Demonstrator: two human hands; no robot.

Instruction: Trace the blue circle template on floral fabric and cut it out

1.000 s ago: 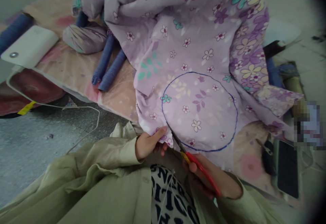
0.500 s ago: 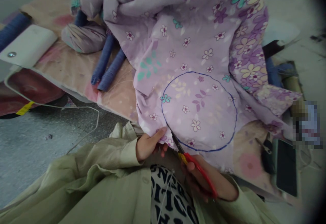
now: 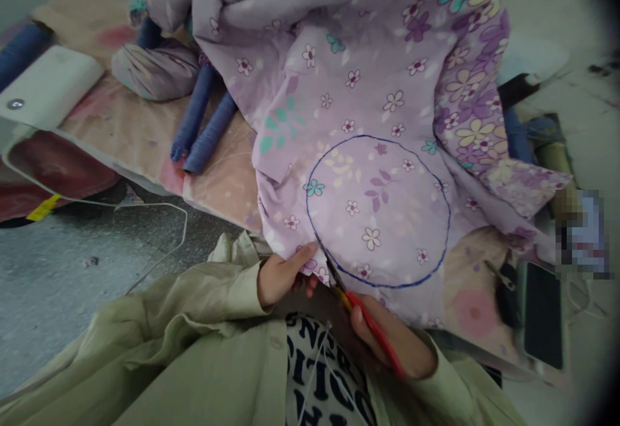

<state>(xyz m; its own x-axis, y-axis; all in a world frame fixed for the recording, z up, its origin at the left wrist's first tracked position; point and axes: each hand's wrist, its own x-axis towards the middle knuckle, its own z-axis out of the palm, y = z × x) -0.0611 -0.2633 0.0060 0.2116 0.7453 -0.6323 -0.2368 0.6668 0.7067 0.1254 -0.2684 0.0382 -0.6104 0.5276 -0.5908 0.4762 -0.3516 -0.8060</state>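
Observation:
A lilac flowered cloth (image 3: 358, 110) lies spread in front of me, with a blue circle drawn on it. My left hand (image 3: 287, 276) pinches the cloth's near edge, thumb on top, just left of the drawn line. In my right hand (image 3: 382, 335) are red-handled scissors (image 3: 371, 323) with a yellow part near the pivot. Their blades sit at the lower left of the circle, tips on the blue line close to my left thumb. Part of the lower blade is hidden by the cloth.
The table (image 3: 130, 132) has a peach flowered cover. At the left lie blue thread spools (image 3: 208, 135), a tied cloth bundle (image 3: 157, 68) and a white box (image 3: 53, 84) with a cable. A phone (image 3: 542, 316) lies at the right, beside a dark zippered item (image 3: 506, 294).
My right hand and the scissors have shifted slightly up and left, and the blades have drawn closer together. The left hand keeps its hold on the cloth.

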